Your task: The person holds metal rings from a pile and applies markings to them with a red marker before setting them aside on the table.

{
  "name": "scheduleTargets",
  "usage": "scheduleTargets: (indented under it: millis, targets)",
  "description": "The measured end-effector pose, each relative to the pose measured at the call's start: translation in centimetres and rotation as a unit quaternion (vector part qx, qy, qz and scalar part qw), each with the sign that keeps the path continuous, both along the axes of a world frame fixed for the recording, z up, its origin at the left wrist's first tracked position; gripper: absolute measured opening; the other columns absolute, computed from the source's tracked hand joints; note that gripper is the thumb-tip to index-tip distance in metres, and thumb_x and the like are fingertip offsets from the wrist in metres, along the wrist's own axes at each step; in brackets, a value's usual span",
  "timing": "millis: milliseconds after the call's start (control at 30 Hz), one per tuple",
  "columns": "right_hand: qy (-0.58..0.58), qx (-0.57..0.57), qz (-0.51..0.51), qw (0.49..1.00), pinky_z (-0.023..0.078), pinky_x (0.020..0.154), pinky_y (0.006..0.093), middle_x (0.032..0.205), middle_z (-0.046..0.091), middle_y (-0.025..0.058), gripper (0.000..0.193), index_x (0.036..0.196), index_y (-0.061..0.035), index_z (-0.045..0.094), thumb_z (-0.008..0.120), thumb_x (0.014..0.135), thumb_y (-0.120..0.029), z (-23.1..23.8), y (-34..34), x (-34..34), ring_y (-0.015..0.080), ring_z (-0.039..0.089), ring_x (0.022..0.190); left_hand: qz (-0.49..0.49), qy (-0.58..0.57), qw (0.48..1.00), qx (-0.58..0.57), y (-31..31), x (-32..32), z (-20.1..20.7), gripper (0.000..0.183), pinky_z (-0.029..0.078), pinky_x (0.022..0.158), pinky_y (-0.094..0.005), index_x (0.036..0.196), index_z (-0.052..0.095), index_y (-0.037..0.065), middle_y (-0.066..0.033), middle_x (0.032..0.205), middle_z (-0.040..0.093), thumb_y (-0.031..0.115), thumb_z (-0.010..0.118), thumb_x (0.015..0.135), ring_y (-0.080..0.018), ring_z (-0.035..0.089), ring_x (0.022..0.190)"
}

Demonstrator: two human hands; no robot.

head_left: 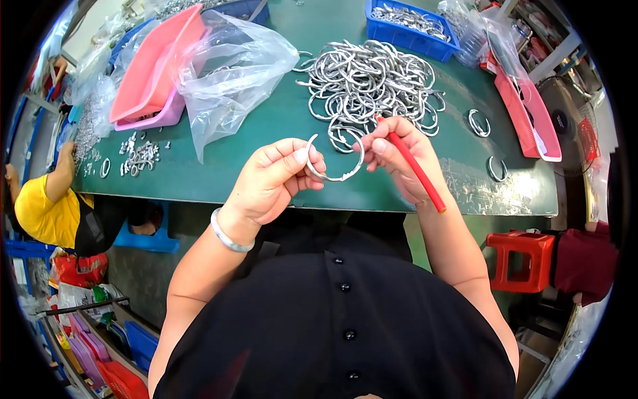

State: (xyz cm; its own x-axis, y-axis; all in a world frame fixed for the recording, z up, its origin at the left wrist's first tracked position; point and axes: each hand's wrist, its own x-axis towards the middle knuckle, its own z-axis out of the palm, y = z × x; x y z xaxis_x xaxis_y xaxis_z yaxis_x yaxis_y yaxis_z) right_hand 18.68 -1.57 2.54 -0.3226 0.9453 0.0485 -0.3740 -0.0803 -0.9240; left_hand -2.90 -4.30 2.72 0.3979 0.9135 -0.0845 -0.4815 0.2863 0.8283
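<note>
Between my hands, above the near part of the table, is a silver open bangle (343,177) with its gap facing away from me. My left hand (269,178) pinches its left side between thumb and fingers. A slim red rod-shaped tool (420,171) is gripped in my right hand (411,149), its long end slanting down over the wrist. The tool's working tip is hard to make out. My right fingertips are at the bangle's right side; whether they press on it I cannot tell. Just beyond lies a large heap of silver bangles (379,76).
Single bangles (478,124) lie at the right. A blue bin (412,33) of metal parts stands behind the heap. Pink trays (156,73) and a clear plastic bag (232,86) are at the left, with small metal pieces (141,156). A person in yellow (50,211) sits at far left.
</note>
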Motion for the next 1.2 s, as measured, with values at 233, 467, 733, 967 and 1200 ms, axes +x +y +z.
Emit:
scheduleTargets:
  millis: [233, 467, 733, 967, 1200]
  targets:
    - [0.042, -0.035, 0.032, 0.998, 0.045, 0.055, 0.0224, 0.076, 0.058, 0.0073, 0.017, 0.084, -0.0043, 0.05, 0.062, 0.074, 0.003, -0.9, -0.1, -0.5, 0.0157, 0.06, 0.075, 0.005, 0.031, 0.999, -0.007, 0.2, -0.3, -0.7, 0.016, 0.046, 0.065, -0.0261, 0.087, 0.054, 0.003, -0.0068, 0.081, 0.056, 0.018, 0.048, 0.088, -0.0143, 0.054, 0.071]
    - [0.025, -0.047, 0.028, 0.998, 0.045, 0.055, 0.0222, 0.077, 0.058, 0.0078, 0.018, 0.084, -0.0045, 0.049, 0.062, 0.074, 0.002, -1.9, 0.0, -0.7, 0.0157, 0.06, 0.075, 0.012, 0.04, 0.999, -0.018, 0.4, -0.4, -0.8, 0.017, 0.046, 0.062, -0.0254, 0.087, 0.054, 0.002, -0.0074, 0.081, 0.057, 0.017, 0.048, 0.087, -0.0144, 0.055, 0.067]
    - [-0.005, -0.04, 0.032, 0.999, 0.047, 0.059, 0.0234, 0.078, 0.057, 0.0071, 0.021, 0.086, -0.0039, 0.049, 0.062, 0.072, 0.005, -2.2, 0.1, -0.8, 0.0167, 0.06, 0.079, 0.046, 0.058, 0.997, -0.036, 0.3, -0.1, -0.6, 0.015, 0.046, 0.061, -0.0248, 0.083, 0.055, 0.002, -0.0064, 0.079, 0.058, 0.014, 0.047, 0.086, -0.0126, 0.054, 0.065]
    - [-0.011, -0.008, 0.05, 0.999, 0.048, 0.069, 0.025, 0.083, 0.056, 0.0056, 0.026, 0.09, -0.0039, 0.048, 0.061, 0.071, 0.008, -2.3, 0.0, -0.7, 0.0166, 0.059, 0.083, 0.071, 0.1, 0.992, -0.016, -0.2, 0.7, 0.0, 0.013, 0.045, 0.061, -0.0232, 0.082, 0.057, 0.002, -0.0056, 0.076, 0.058, 0.013, 0.05, 0.085, -0.0117, 0.054, 0.065]
    - [-0.044, 0.037, 0.027, 0.998, 0.048, 0.068, 0.0245, 0.084, 0.056, 0.0052, 0.024, 0.091, -0.0031, 0.048, 0.06, 0.073, 0.007, -2.7, -0.1, -0.8, 0.0151, 0.059, 0.081, 0.075, 0.174, 0.978, 0.085, -0.9, 1.2, 0.4, 0.014, 0.045, 0.061, -0.0228, 0.082, 0.057, 0.0, -0.005, 0.075, 0.058, 0.012, 0.05, 0.086, -0.0105, 0.054, 0.064]
